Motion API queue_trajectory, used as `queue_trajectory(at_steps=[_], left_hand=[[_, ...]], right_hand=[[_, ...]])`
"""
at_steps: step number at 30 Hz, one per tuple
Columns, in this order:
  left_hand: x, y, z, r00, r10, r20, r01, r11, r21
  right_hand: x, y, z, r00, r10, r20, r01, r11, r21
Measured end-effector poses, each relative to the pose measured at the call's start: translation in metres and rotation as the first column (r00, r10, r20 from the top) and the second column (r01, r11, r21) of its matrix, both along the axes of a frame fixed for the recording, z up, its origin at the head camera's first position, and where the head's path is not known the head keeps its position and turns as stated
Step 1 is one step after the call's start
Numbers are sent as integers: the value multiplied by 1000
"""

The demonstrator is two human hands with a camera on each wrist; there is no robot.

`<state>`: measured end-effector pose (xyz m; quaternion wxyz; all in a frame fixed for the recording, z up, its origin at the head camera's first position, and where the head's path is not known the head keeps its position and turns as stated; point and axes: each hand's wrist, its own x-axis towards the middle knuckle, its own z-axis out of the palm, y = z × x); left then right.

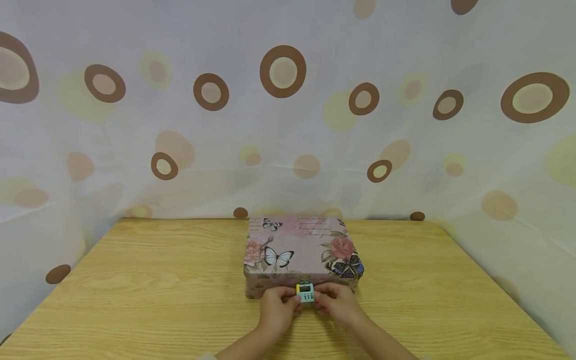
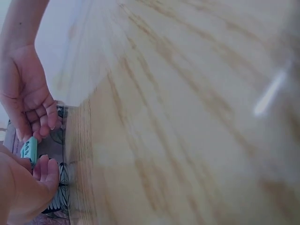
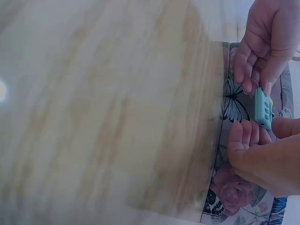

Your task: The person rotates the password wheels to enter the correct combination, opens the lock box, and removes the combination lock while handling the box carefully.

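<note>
Two grips, left hand [image 1: 275,311] and right hand [image 1: 342,305], pinch one padlock [image 1: 305,293]. Its shackle end [image 1: 304,282] points toward one box [image 1: 310,252], whose long axis runs sideways.

Wood-grain tabletop [image 1: 148,280], light yellow-brown, spans the near area. Whitish hanging sheet [image 1: 252,135] behind its far edge and along left and right sides; printed brown rings, peach and yellow spots.

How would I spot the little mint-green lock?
On the yellowish wood-grain table sits a flowery pink rectangular box. At its front, the left hand and right hand hold a small mint-green padlock. Its yellow patch sets it apart from the box.
</note>
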<state>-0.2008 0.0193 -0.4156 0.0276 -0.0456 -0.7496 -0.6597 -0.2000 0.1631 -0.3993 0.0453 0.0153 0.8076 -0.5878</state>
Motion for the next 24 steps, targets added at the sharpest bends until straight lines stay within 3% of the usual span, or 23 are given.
queue_trajectory(at_steps=[9,24], left_hand=[[-1,0,0,998,-18,53,15,999,48],[-1,-2,1,996,-36,76,32,998,52]], right_hand=[[-5,4,-2,994,84,67,-83,996,-20],[-5,5,-3,987,149,59,-145,987,-74]])
